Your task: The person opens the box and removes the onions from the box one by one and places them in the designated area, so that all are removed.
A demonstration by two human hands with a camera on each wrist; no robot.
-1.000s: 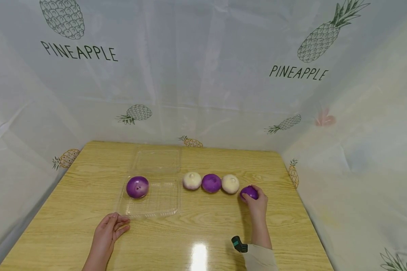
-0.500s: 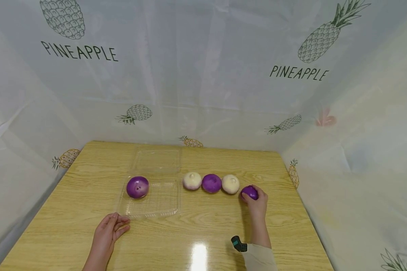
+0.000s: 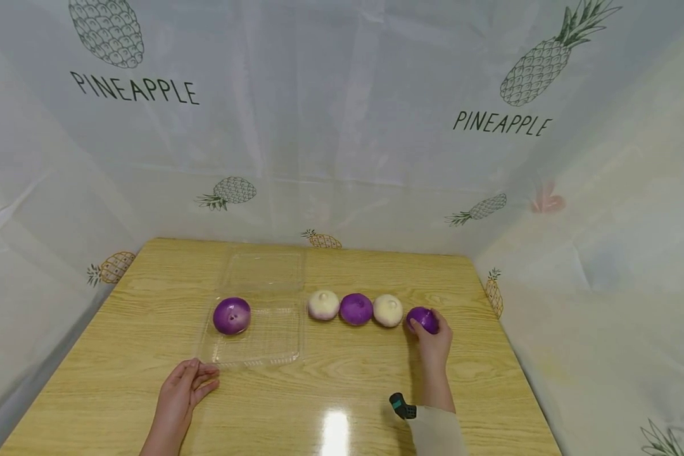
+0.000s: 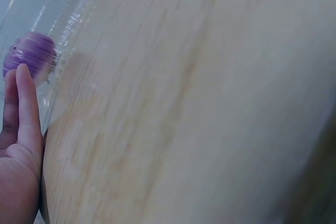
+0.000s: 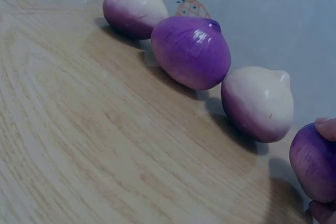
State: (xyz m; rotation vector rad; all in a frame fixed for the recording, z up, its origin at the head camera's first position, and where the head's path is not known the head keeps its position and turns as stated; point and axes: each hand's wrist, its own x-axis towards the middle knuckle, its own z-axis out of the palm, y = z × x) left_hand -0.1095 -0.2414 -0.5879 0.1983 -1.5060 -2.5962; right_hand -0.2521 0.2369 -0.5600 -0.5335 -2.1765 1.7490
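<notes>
In the head view, my right hand (image 3: 435, 342) grips a purple onion (image 3: 421, 318) at the right end of a row. Thumb and fingers lie on its sides, as the right wrist view also shows at its edge. Left of it sit a white-and-purple onion (image 5: 257, 104), a purple onion (image 5: 191, 52) and another white-and-purple onion (image 5: 135, 11). My left hand (image 3: 182, 389) rests at the front left corner of a clear plastic box (image 3: 262, 362), its fingers fairly straight. Inside the box's left side lies one more purple onion (image 3: 232, 315).
The clear lid (image 3: 266, 269) lies folded back behind the box. Everything stands on a wood-grain table (image 3: 296, 405). A white sheet printed with pineapples (image 3: 342, 126) hangs behind and along both sides. A dark wrist device (image 3: 403, 406) sits by my right sleeve.
My right hand and its onion have shifted slightly away from me, toward the row's line. My left hand, the box and the other onions stay where they were.
</notes>
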